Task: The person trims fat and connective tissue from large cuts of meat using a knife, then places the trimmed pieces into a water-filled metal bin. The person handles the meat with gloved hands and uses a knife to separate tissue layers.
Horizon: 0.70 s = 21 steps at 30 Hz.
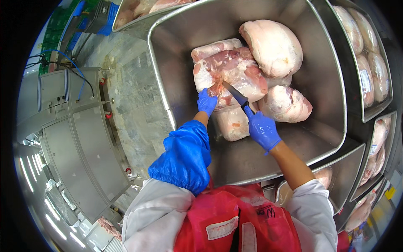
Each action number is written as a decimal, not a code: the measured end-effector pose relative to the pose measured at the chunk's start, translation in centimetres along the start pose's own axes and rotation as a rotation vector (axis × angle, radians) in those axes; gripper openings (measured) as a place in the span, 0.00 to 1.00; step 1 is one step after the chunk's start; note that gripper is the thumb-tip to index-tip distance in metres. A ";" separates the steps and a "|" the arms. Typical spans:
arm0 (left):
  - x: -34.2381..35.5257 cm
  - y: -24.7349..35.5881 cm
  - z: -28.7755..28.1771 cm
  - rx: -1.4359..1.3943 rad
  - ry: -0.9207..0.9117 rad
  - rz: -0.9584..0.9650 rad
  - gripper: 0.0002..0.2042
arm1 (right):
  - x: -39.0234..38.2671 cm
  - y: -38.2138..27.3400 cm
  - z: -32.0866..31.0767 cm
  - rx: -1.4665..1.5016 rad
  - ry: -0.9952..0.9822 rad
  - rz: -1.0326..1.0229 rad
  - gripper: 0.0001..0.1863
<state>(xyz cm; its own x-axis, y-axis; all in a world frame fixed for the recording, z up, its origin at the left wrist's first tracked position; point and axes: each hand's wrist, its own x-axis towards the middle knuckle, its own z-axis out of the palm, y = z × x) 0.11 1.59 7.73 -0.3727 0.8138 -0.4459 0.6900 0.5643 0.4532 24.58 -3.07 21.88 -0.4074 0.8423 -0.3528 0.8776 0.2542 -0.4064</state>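
A large cut of red and white meat [235, 69] lies among other pieces in a steel bin [300, 149]. My left hand [206, 102], in a blue glove with a blue plastic sleeve behind it, grips this cut at its lower left edge. My right hand [263, 130], also blue-gloved, is closed on a black-handled knife [235, 92], index finger along the handle, blade tip at the meat's reddish middle. A big pale joint [270, 46] sits at the upper right, another [283, 105] at the right, and a pale piece [233, 128] below the cut.
More bins with meat, some in wrap, stand at the right [369, 71] and top [142, 8]. A steel machine [79, 151] with cables and hose is at the left, beside a tiled floor [134, 92]. Green and blue crates [61, 21] are at upper left.
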 end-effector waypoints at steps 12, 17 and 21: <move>0.0 0.3 0.2 -0.133 0.059 0.028 0.29 | 1.6 -4.2 9.4 0.756 0.291 0.101 0.34; -0.2 -1.5 1.2 -0.206 0.069 -0.063 0.35 | 1.4 1.3 -0.7 0.496 -0.040 0.049 0.31; -0.2 -1.4 2.3 -0.341 0.181 -0.078 0.36 | 5.1 3.1 -8.4 0.354 -0.258 -0.030 0.29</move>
<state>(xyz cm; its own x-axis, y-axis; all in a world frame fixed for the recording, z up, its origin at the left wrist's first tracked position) 0.70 0.30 5.39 -0.5403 0.7608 -0.3596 0.4210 0.6143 0.6673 27.36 5.98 25.90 -0.5208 0.6793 -0.5171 0.7420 0.0607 -0.6676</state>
